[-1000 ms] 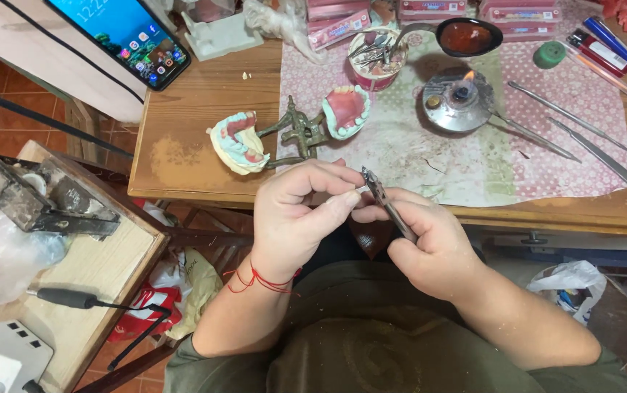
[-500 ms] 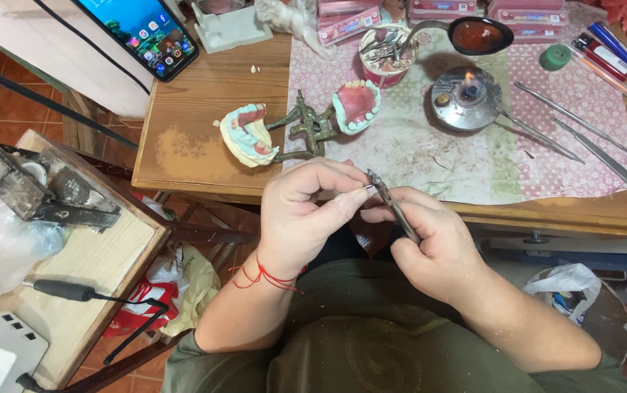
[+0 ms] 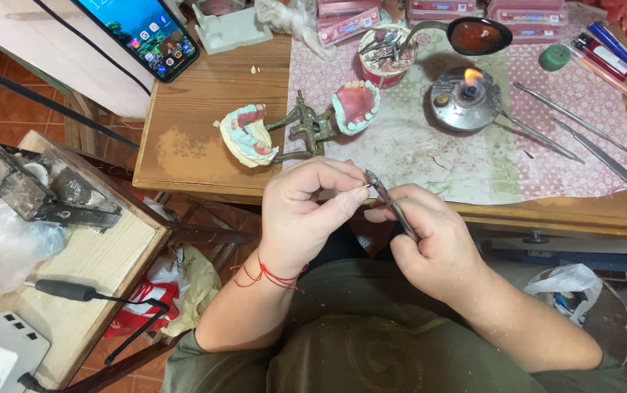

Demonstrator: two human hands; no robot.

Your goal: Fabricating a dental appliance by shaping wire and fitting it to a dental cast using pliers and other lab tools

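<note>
At the left centre of the frame the brass articulator [image 3: 306,131] stands on the desk [image 3: 197,124] with both pink-and-teal denture casts [image 3: 249,136] swung open, so the set-up work on them looks unfinished, though how many teeth are placed is too small to judge. Just below, at the desk's near edge, the left hand [image 3: 306,215] is pinched shut, thumb against forefinger, on something tiny that its fingers hide; what it is cannot be told. Touching it from the right, the right hand [image 3: 430,244] is closed round a slim metal instrument [image 3: 390,204], whose tip meets the left fingertips. The work on that small piece seems to be in mid-course. Farther right, the spirit burner [image 3: 466,98] is lit and a spoon [image 3: 477,35] of reddish wax lies above it, suggesting waxing is under way. Spare blades [image 3: 575,131] rest on the patterned cloth [image 3: 546,160] at the right; boxes along the top edge are cut off.
</note>
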